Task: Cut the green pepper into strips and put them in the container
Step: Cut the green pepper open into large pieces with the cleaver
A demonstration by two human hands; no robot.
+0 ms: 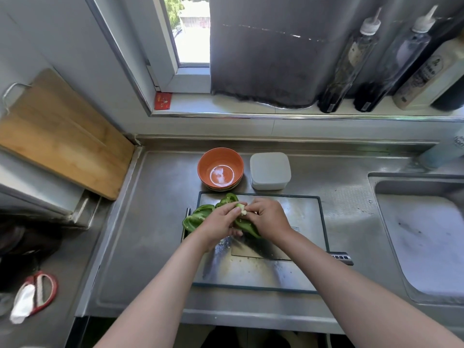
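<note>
Green pepper pieces (pixel 198 217) lie at the far left of the steel cutting board (pixel 303 222). Both hands meet over one more pepper piece (pixel 247 228). My left hand (pixel 221 222) grips that piece, thumb near its pale seed core (pixel 242 208). My right hand (pixel 268 217) pinches the core from the right. A cleaver (pixel 261 249) lies flat on the board beneath my wrists, its handle (pixel 342 257) pointing right. The white square container (pixel 270 170) stands behind the board, beside an orange bowl (pixel 220 168).
A sink (pixel 421 237) is at the right. Sauce bottles (pixel 351 64) stand on the windowsill. A wooden board (pixel 57 136) leans at the left. Red-handled scissors (pixel 37 292) lie on the left counter.
</note>
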